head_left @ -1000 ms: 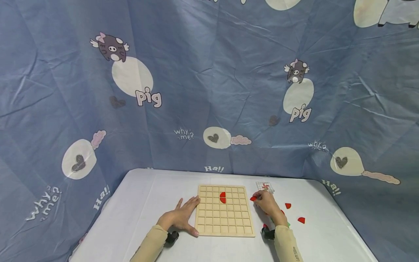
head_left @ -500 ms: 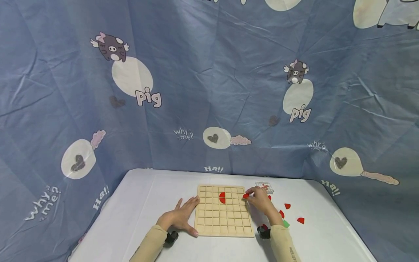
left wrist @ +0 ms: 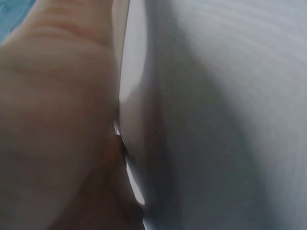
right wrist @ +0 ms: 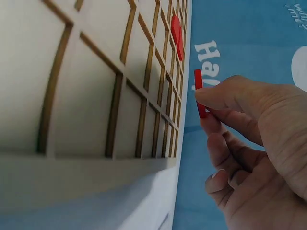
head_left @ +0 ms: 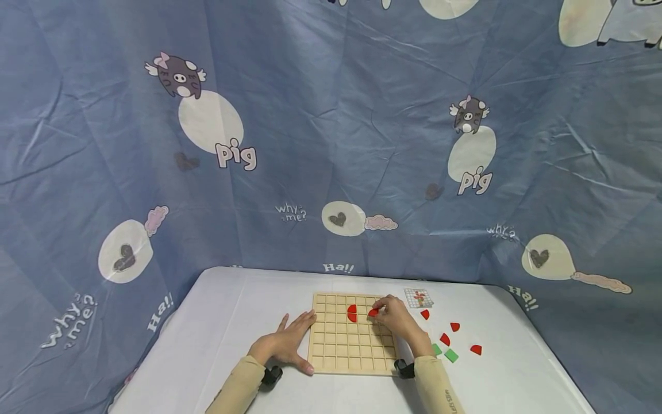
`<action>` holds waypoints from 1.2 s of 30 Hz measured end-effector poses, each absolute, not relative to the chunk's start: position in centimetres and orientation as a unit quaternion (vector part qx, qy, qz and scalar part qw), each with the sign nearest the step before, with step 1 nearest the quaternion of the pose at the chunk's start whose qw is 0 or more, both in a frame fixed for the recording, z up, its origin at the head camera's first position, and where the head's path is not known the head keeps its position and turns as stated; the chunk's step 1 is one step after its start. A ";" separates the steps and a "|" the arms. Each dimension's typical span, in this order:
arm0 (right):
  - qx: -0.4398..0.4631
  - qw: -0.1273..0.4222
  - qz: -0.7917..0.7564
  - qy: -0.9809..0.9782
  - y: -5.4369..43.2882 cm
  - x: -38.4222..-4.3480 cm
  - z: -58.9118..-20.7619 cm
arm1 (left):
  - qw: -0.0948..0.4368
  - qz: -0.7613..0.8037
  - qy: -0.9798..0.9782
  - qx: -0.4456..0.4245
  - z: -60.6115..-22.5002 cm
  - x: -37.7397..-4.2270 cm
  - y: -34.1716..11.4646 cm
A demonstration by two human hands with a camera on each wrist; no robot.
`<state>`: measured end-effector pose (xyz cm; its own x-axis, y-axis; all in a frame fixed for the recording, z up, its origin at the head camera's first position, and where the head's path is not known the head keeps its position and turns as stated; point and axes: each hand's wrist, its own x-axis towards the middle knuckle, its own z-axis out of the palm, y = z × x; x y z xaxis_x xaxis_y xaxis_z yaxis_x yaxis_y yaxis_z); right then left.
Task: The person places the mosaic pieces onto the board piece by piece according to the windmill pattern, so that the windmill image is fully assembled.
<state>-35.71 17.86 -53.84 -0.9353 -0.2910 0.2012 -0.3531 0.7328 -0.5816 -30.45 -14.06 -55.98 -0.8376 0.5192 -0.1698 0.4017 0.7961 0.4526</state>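
Observation:
A light wooden grid board (head_left: 341, 348) lies on the white table. Two red quarter-circle pieces (head_left: 352, 313) sit in neighbouring cells of its upper part. My right hand (head_left: 397, 319) is over the board's right side, pinching another red quarter-circle piece (head_left: 373, 313) between thumb and fingers. In the right wrist view that red piece (right wrist: 199, 94) shows edge-on, held above the grid. My left hand (head_left: 285, 344) rests with spread fingers along the board's left edge, fingertips and thumb right at the rim. The left wrist view shows mostly blurred skin and the table cloth.
Right of the board lie several loose red pieces, among them one red piece (head_left: 476, 349) farthest right, and two green squares, one being this green piece (head_left: 451, 355). A pattern card (head_left: 418, 298) with a red figure on a grid lies behind them. A blue printed curtain (head_left: 331, 172) surrounds the table.
My right hand has carried the red quarter-circle piece leftward from beside the card to over the board. The loose pieces beneath it came into view. My left hand has stayed in place.

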 end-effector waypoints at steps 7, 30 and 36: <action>0.177 0.028 0.326 -0.928 16.7 -35.5 -54.2 | 0.146 0.207 0.936 0.243 -56.1 -30.4 -14.1; 0.204 0.005 0.337 -0.919 15.9 -35.5 -55.1 | 0.147 0.209 0.934 0.249 -55.8 -30.4 -14.0; 0.199 -0.005 0.330 -0.923 16.0 -35.5 -55.1 | 0.144 0.211 0.934 0.250 -55.7 -30.3 -14.0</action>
<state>-35.51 16.05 -55.13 -0.9208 -0.3706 0.1216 -0.3635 0.7025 -0.6119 -30.31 -14.02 -55.74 -0.8340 0.5271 -0.1631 0.4057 0.7862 0.4661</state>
